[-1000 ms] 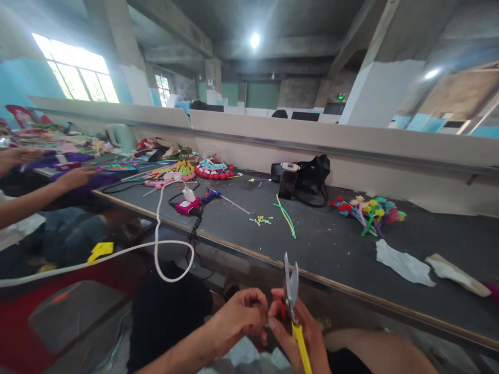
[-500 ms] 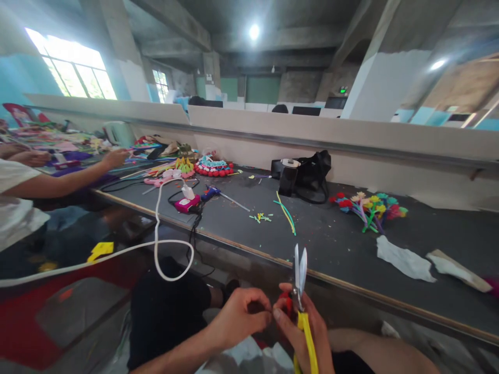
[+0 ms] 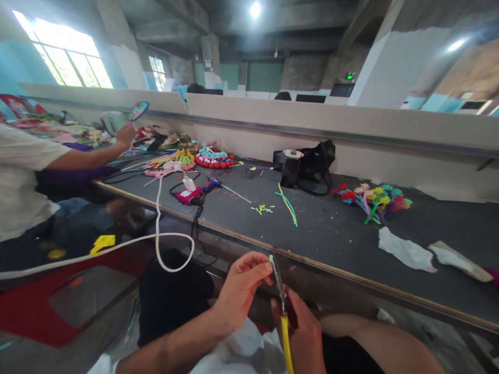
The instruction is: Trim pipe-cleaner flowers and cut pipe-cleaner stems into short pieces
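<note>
Pinching a short pale-green bit [image 3: 271, 257], L hand [image 3: 248, 278] had thumb & finger together on it by the tips of the slim metal scissors [image 3: 279, 283], just off the worktop's [image 3: 331, 244] front edge, while R hand [image 3: 302, 324] was clamped round their yellow handle. Thin curved yellow & green strips [image 3: 289, 207] lay mid-worktop, multicol. flowers [image 3: 376, 200] nr its back edge. Worktop was dark, matte, w/ wood-coloured edging; concrete beams [image 3: 183, 15] ran overhead.

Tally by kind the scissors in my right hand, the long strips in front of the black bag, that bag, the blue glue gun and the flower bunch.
Yellow-handled scissors in the right hand: 1
Long strips, one yellow, one green: 2
Black bag: 1
Blue glue gun: 1
Flower bunch: 1
Total: 6
</note>
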`<state>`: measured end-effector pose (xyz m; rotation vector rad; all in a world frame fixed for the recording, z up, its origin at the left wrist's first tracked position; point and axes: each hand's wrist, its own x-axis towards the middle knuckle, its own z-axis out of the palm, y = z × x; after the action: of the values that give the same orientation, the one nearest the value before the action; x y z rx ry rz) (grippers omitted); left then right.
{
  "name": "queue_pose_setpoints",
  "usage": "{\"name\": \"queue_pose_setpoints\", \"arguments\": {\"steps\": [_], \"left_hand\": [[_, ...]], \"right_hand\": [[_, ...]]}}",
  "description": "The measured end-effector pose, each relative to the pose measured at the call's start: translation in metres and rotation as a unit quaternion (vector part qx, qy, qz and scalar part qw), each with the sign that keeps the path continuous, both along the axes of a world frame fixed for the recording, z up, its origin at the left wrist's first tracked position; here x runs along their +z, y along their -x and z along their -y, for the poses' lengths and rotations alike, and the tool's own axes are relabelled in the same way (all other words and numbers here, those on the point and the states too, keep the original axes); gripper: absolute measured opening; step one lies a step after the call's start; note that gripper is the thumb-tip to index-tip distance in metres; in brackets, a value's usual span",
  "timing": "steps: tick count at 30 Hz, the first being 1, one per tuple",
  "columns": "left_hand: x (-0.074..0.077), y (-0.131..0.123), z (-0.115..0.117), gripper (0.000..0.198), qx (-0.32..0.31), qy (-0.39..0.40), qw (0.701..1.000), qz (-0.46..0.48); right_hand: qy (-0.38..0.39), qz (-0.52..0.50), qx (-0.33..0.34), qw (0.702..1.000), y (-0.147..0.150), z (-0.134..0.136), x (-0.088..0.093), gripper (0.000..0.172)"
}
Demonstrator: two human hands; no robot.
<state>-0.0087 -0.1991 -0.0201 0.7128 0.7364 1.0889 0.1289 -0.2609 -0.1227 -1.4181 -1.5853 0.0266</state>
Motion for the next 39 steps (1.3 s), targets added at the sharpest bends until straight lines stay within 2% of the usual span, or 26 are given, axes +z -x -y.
{"name": "queue_pose_setpoints", "arguments": {"steps": [4, 13, 21, 26, 34, 39], "left_hand": [[0.002, -0.003, 0.0, 0.017, 0.003, -0.01, 1.0, -0.012], [0.0, 0.0, -0.001, 0.017, 0.003, -0.013, 0.999, -0.034], [0.0, -0.003, 0.0, 0.017, 0.001, -0.009, 1.0, -0.026], [0.001, -0.003, 0.001, 0.014, 0.001, -0.004, 1.0, -0.02], [-0.002, -0.002, 0.002, 0.013, -0.009, 0.0, 1.0, -0.009], [-0.004, -0.001, 0.002, 0.012, -0.017, 0.0, 1.0, -0.001]], "right_hand": [[-0.006, 0.015, -0.004, 1.0, -0.001, 0.001, -0.002, 0.028], [0.048, 0.032, 0.007, 0.998, -0.006, 0.004, -0.007, 0.031], [0.009, 0.006, 0.008, 1.0, -0.003, 0.006, -0.003, 0.029], [0.018, 0.018, 0.007, 1.0, -0.003, 0.005, -0.001, 0.029], [0.028, 0.041, 0.016, 0.999, -0.007, 0.006, -0.014, 0.029], [0.054, 0.006, 0.013, 0.998, -0.007, 0.008, -0.02, 0.029]]}}
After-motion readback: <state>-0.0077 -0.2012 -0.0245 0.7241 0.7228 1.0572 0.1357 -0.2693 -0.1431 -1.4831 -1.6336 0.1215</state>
